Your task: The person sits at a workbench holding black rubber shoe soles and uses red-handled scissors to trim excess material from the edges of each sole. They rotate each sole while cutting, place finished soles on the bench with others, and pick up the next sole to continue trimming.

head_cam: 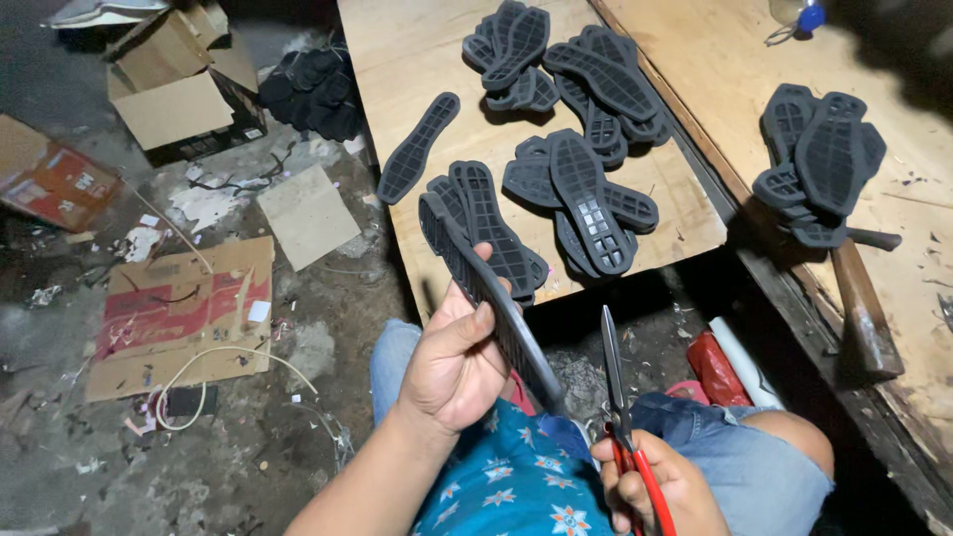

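Black rubber shoe sole (491,298), ridged and held edge-on at frame centre, sits in the left hand (452,367), fingers wrapped around it. Lower right, the right hand (650,488) grips red-handled scissors (620,417), blades closed, pointing up. More soles (581,199) lie on the wooden counter (417,60).

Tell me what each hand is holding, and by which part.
The left hand grips a dark grey rubber shoe sole around its middle, edge-on. The right hand holds red-handled metal scissors by the handles.
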A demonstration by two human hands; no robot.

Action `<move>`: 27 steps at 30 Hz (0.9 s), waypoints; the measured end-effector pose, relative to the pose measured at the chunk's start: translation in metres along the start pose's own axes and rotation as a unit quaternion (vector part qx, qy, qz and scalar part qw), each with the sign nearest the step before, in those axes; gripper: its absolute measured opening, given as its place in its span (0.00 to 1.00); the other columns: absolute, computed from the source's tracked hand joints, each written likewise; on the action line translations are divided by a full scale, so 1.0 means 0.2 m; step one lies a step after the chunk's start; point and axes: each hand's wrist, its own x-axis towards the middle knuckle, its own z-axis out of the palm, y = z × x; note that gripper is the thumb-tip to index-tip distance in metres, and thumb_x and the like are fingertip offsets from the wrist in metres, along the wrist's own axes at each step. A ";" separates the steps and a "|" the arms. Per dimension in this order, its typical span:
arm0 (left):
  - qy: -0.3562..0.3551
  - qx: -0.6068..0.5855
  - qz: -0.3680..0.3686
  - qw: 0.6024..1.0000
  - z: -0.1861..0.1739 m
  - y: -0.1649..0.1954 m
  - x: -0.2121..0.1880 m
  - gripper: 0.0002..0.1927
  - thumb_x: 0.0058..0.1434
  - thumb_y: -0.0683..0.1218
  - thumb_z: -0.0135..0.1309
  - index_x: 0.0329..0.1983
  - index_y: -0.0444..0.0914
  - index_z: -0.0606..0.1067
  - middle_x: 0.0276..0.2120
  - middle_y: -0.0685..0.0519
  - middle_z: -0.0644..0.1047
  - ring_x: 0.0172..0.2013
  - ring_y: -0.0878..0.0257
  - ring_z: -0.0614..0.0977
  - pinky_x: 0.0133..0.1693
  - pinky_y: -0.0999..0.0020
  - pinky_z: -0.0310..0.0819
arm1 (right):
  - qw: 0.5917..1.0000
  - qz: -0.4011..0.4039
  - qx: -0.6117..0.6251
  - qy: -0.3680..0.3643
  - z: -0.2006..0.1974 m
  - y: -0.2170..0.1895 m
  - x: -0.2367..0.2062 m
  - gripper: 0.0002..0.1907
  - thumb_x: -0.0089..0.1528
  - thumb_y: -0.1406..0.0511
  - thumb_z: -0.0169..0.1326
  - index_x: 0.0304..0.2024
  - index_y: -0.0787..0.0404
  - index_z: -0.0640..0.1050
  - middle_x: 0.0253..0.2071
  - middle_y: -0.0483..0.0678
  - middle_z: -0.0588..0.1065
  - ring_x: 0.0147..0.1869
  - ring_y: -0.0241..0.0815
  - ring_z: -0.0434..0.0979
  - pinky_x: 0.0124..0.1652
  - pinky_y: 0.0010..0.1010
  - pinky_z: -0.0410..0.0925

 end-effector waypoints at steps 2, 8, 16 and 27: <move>-0.004 -0.010 -0.006 1.000 -0.02 0.00 -0.01 0.32 0.66 0.32 0.54 0.72 0.41 0.61 0.50 0.47 0.77 0.50 0.54 0.82 0.54 0.62 0.77 | 1.000 -0.011 -0.008 0.003 0.00 0.01 0.00 0.38 0.54 0.49 0.64 0.54 0.71 0.74 0.28 0.50 0.71 0.24 0.38 0.72 0.23 0.28 0.68; -0.020 -0.009 -0.001 1.000 -0.01 0.00 -0.01 0.33 0.69 0.32 0.52 0.75 0.41 0.60 0.56 0.47 0.75 0.56 0.54 0.80 0.59 0.60 0.75 | 1.000 -0.011 -0.022 0.013 0.01 0.00 0.00 0.37 0.54 0.48 0.64 0.53 0.71 0.75 0.29 0.50 0.73 0.23 0.39 0.73 0.23 0.28 0.67; -0.015 0.061 0.027 0.998 0.08 0.02 -0.02 0.37 0.68 0.33 0.45 0.79 0.39 0.50 0.64 0.44 0.70 0.62 0.52 0.75 0.65 0.55 0.70 | 0.999 -0.009 -0.021 0.041 0.06 -0.04 0.00 0.33 0.56 0.50 0.63 0.51 0.71 0.76 0.29 0.49 0.72 0.24 0.38 0.73 0.23 0.27 0.66; 0.065 0.025 0.011 0.998 -0.01 0.04 -0.01 0.25 0.69 0.36 0.43 0.69 0.28 0.60 0.60 0.40 0.73 0.59 0.49 0.77 0.63 0.53 0.71 | 0.999 0.016 -0.016 0.028 0.03 -0.01 0.01 0.28 0.58 0.55 0.62 0.52 0.70 0.76 0.29 0.48 0.72 0.24 0.37 0.72 0.24 0.28 0.68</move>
